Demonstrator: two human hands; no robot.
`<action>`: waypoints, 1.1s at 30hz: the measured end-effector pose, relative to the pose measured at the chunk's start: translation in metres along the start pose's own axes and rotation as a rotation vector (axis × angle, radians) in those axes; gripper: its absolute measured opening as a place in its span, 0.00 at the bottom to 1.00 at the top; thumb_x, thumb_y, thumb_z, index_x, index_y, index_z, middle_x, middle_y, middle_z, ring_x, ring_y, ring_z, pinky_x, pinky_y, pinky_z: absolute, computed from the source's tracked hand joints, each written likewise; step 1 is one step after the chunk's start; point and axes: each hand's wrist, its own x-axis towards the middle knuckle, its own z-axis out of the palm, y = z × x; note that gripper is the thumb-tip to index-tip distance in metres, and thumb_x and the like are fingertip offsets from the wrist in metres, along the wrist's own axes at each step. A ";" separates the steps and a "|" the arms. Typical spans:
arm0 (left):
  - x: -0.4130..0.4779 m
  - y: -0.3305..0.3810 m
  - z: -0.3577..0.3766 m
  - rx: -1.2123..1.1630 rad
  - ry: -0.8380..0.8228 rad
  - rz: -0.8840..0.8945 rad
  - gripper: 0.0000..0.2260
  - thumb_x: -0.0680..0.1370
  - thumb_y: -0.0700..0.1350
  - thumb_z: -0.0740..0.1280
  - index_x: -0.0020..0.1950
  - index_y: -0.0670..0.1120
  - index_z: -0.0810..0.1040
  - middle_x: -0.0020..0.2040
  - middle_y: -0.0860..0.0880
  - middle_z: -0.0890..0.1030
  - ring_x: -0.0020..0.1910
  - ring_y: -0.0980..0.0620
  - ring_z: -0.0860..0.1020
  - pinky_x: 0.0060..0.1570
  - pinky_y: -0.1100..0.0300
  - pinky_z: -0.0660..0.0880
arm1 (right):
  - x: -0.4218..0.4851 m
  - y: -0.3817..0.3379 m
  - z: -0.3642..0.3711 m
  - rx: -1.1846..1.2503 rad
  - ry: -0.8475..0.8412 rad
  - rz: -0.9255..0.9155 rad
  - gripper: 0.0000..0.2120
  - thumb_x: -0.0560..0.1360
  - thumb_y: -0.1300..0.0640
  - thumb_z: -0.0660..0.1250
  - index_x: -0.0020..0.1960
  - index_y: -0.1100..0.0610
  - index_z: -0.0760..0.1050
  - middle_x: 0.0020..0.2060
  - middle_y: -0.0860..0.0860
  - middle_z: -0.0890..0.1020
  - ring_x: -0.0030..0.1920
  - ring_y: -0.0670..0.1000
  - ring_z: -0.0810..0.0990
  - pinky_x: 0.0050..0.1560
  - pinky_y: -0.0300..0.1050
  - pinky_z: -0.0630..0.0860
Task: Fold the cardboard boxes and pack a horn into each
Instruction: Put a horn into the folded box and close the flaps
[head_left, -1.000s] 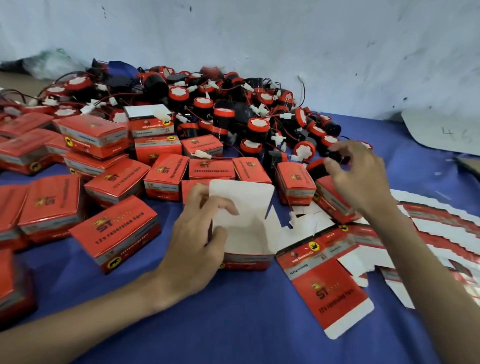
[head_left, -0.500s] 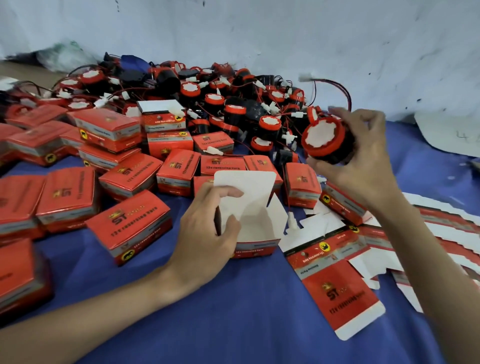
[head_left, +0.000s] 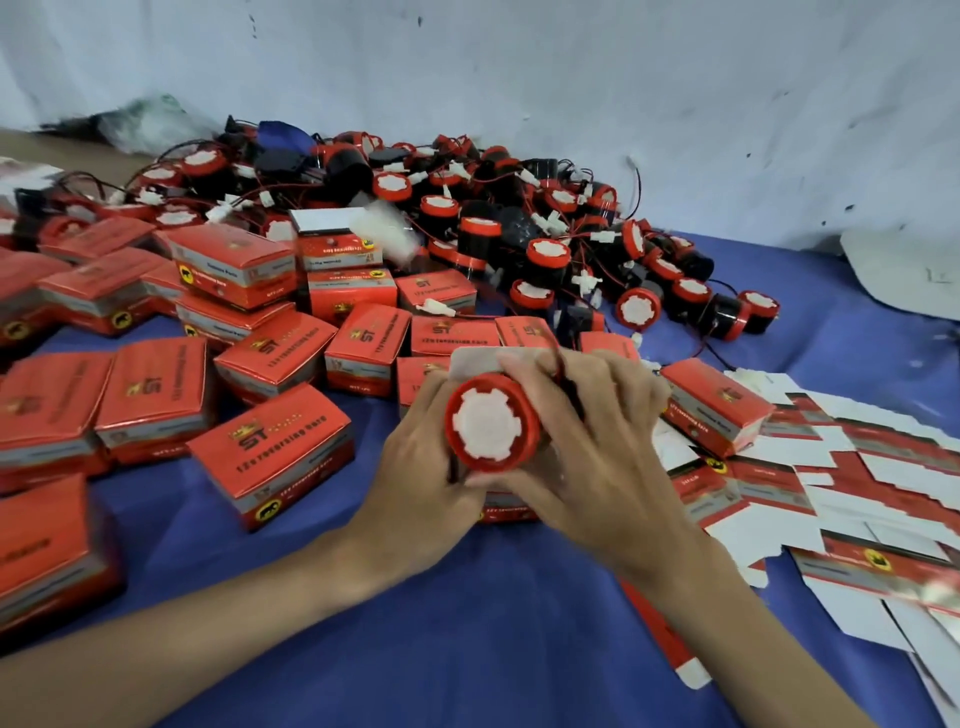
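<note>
- The right hand (head_left: 587, 447) has its fingers (head_left: 535, 376) wrapped over the top of a horn (head_left: 491, 423) with the thumb underneath, so that's a proper grip. The horn's red rim and white face point pretty much straight at the camera.
- The horn sits right over the open box (head_left: 506, 512), in the middle of the blue tabletop (head_left: 467, 639). I can't tell if it's already partly inside or just above, because the hands cover that bit.
- The left hand (head_left: 415, 467) is on the box's left side, with its fingers (head_left: 431, 387) curled up against the raised white flap (head_left: 470, 361), holding the box. Some of that grip is hidden behind the horn, and the shot is a little blurry there too.
- Behind the hands there's a big pile of horns (head_left: 545, 234) against the wall (head_left: 519, 78). They're all black bodies, red rims and tangled red wires with white plugs.
- On the left and in the middle are loads of closed boxes (head_left: 270, 452). They're red with a grey band, and some are stacked on each other.
- On the right are flat boxes (head_left: 841, 467) that aren't folded yet, fanned out and overlapping, with the white insides showing on many. One more lies under the right forearm.
</note>
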 end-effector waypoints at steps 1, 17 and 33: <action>0.000 -0.001 0.000 0.001 0.001 0.014 0.18 0.74 0.45 0.67 0.62 0.44 0.71 0.57 0.45 0.76 0.57 0.47 0.76 0.56 0.51 0.75 | 0.002 -0.001 0.001 -0.017 0.032 -0.003 0.32 0.73 0.35 0.62 0.63 0.59 0.76 0.57 0.51 0.69 0.55 0.53 0.67 0.60 0.44 0.59; -0.003 0.006 -0.004 -0.046 -0.028 -0.120 0.15 0.76 0.51 0.65 0.62 0.55 0.71 0.49 0.57 0.73 0.48 0.55 0.75 0.51 0.62 0.71 | -0.002 0.023 -0.014 0.033 -0.327 0.001 0.15 0.78 0.46 0.59 0.53 0.49 0.83 0.42 0.40 0.81 0.55 0.50 0.77 0.61 0.62 0.63; 0.005 0.005 0.004 -0.105 -0.025 -0.140 0.21 0.72 0.40 0.74 0.57 0.52 0.67 0.50 0.61 0.80 0.52 0.63 0.78 0.50 0.65 0.75 | 0.008 -0.004 -0.007 0.063 0.004 0.288 0.14 0.72 0.57 0.72 0.54 0.61 0.74 0.43 0.52 0.75 0.35 0.50 0.75 0.30 0.39 0.71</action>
